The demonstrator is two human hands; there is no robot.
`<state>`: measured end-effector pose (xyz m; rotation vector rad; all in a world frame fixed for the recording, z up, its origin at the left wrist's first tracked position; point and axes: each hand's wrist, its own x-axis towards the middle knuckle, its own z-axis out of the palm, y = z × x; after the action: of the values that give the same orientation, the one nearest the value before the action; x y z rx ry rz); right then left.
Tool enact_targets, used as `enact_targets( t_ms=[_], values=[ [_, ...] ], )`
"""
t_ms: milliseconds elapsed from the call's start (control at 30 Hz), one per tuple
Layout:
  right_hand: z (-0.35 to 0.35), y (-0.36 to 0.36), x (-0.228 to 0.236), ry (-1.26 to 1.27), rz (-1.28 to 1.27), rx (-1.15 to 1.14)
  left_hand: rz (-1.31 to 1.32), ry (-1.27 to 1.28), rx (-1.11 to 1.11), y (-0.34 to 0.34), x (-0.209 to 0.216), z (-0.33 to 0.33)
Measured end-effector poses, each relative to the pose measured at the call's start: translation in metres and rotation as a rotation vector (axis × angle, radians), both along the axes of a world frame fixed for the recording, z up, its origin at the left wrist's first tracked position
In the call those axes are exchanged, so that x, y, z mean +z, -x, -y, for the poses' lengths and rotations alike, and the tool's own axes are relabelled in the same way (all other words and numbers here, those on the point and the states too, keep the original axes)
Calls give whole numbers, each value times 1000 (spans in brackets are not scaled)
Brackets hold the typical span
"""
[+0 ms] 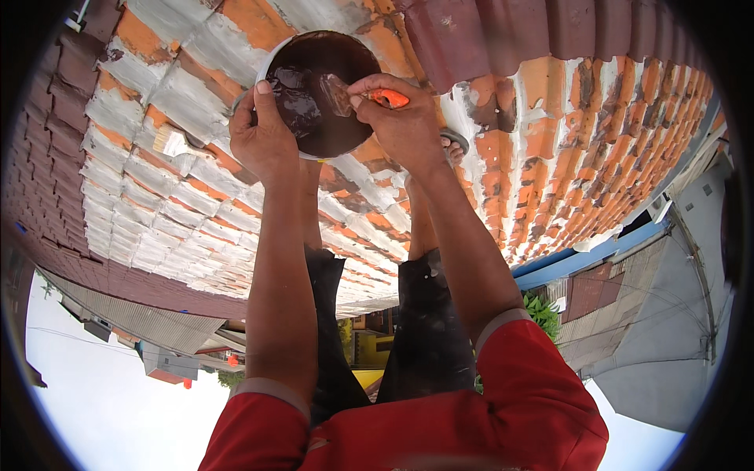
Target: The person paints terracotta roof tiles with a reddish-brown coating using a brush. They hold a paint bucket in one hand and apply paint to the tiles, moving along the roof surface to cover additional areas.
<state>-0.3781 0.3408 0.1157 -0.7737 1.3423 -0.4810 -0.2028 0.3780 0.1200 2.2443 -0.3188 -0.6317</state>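
A round bucket (265, 66) with a pale outer wall holds dark maroon paint (292, 98). My left hand (263, 140) grips its near left rim, with the thumb over the edge. My right hand (402, 124) is closed on a paintbrush (388, 97) with an orange handle. The brush's paint-darkened head lies over the right part of the bucket's opening; whether its tip touches the paint, I cannot tell. Left of the bucket, a second brush (171, 143) with pale bristles rests on the roof tiles (188, 94).
Weathered orange and whitish tiles (542, 157) slope around me. Maroon-coated tiles (487, 39) lie at the far right, with more maroon tiles (47, 157) along the left. My foot in a dark sandal (454, 144) stands right of the bucket. Neighbouring roofs (652, 314) appear beyond the roof's edge.
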Motion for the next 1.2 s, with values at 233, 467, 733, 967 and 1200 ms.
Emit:
enact_targets(
  t_ms=[233,467,733,967,1200],
  values=[
    [-3,-61,-51,51,-257,192,2,28,-9,-3,-5,-4],
    [-1,-17,-11,-312,194,-290,-12,16,35,-4,-2,-1],
    [-1,100,-9,-44,255,-866,-137,-3,39,-7,4,4],
    [42,110,-110,-51,51,-1107,-93,-61,-15,-7,4,2],
    [29,117,-129,5,125,-1121,-101,-39,-19,-10,2,3]
  ],
)
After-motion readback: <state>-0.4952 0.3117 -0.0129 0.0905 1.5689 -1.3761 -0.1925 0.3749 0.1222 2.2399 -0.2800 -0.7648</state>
